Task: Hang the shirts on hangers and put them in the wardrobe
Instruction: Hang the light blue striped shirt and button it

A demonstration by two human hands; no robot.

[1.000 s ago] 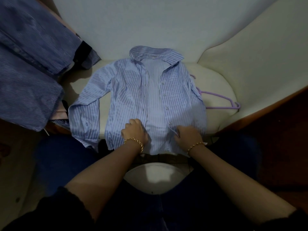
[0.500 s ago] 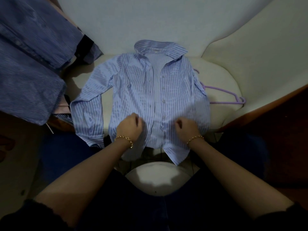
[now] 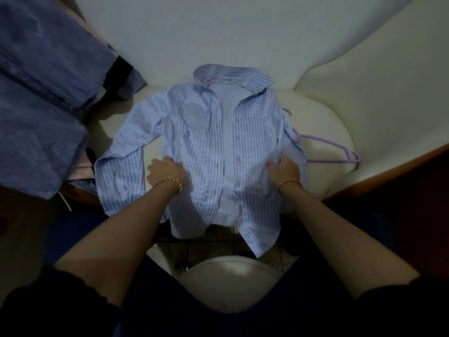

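The striped shirt [image 3: 213, 154], collar away, is clutched at each side by the left hand [image 3: 165, 172] and right hand [image 3: 284, 170], the hanger [image 3: 332, 162] lying rightward.

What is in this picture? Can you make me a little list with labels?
laid out: light blue striped shirt, unbuttoned, spread on the cream seat, hem hanging over the front edge
beside it: purple hanger on the seat, partly hidden by the shirt's edge
hands: left hand and right hand each grip the shirt's fabric
at left: darker striped clothes, draped
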